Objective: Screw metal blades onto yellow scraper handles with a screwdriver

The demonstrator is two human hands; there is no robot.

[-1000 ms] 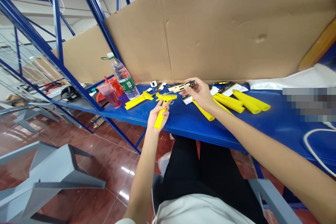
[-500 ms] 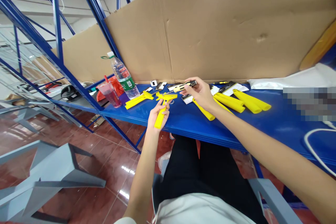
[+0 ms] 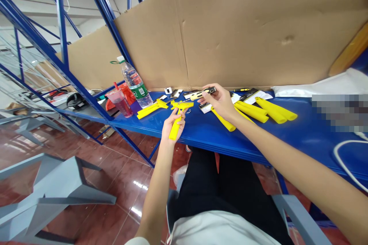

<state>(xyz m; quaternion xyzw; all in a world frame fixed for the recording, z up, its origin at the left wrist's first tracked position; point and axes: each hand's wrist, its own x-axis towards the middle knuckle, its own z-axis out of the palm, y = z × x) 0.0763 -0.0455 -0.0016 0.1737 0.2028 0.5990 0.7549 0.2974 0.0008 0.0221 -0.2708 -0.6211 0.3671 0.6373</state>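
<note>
We grip the yellow tool (image 3: 174,132) in our left hand (image 3: 169,127), its crosspiece (image 3: 184,105) beyond the fingers (image 3: 181,123); our right hand (image 3: 220,101) clasps a screwdriver (image 3: 198,95) pointing toward that crosspiece

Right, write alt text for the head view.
The left hand holds a T-shaped yellow tool and the right hand points what looks like a screwdriver toward it, above a blue table. Yellow handles lie to the right; a bottle and cup stand left.
</note>
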